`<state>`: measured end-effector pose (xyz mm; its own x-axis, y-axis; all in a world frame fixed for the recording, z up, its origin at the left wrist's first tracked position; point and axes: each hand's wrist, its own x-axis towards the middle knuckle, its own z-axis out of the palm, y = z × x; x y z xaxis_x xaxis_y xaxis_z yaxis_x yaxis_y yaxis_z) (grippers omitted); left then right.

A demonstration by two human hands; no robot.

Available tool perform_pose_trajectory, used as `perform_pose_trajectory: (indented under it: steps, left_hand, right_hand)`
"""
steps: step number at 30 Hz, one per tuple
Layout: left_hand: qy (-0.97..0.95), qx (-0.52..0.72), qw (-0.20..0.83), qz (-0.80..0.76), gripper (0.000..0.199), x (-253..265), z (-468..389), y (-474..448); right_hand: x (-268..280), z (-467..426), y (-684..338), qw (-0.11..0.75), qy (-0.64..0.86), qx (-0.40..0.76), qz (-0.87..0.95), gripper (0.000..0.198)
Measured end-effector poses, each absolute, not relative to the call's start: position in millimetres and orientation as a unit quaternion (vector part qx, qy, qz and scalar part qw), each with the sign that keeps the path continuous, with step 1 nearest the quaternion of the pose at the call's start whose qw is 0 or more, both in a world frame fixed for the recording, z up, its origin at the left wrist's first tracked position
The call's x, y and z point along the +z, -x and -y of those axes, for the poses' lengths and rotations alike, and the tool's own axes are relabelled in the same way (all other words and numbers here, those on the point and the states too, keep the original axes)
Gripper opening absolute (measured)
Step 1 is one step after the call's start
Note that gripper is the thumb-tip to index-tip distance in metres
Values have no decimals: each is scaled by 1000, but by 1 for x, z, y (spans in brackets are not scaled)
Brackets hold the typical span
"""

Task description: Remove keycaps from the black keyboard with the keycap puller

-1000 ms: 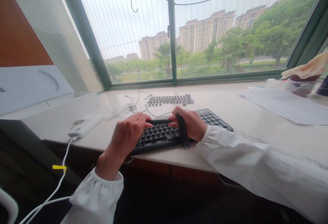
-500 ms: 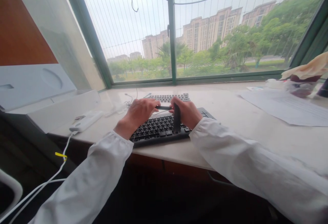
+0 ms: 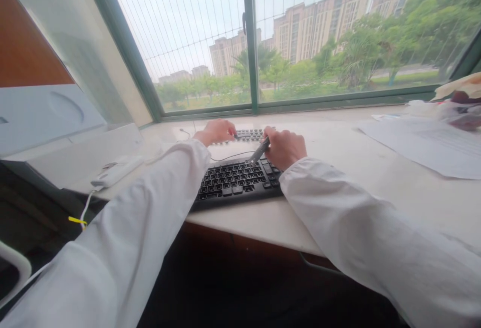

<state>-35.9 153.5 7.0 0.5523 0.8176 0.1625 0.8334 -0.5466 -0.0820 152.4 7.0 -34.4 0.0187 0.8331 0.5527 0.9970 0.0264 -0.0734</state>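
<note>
My right hand (image 3: 285, 148) is closed around a dark, narrow hand tool (image 3: 259, 151), whose kind I cannot make out. It slants down and left, its lower end at the upper part of a black keyboard (image 3: 233, 180). Most of that keyboard's key positions show bare sockets; a few keys remain along the front and right. Farther back, my left hand (image 3: 218, 131) reaches over rows of loose keycaps (image 3: 250, 134). Its fingers are curled together at the left part of these rows, and whatever is between the fingertips is too small to name.
A thin cable (image 3: 233, 156) runs behind the keyboard. To the left lie a white power strip (image 3: 116, 170) and a white box (image 3: 75, 152). Papers (image 3: 424, 142) and a plastic bag (image 3: 451, 112) lie at the right. The window (image 3: 255, 67) borders the table's back.
My hands have parted from a thin dark piece held between them. The left has moved back to the keycaps; the tool in my right hand now tilts toward the keyboard. The view has tipped down.
</note>
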Motion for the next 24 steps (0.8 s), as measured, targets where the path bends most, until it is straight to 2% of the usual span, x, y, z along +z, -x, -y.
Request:
perform_pose_trajectory:
  steps: [9,24]
  left_hand:
    - [900,39,47,431,31,-10,-201,13]
    - [898,51,49,434,34,-14,-215,17]
  right_hand:
    - [-32,-4,-147,207,676,-184,683,20]
    - [-34,-5,-142,202,658,-194,699,22]
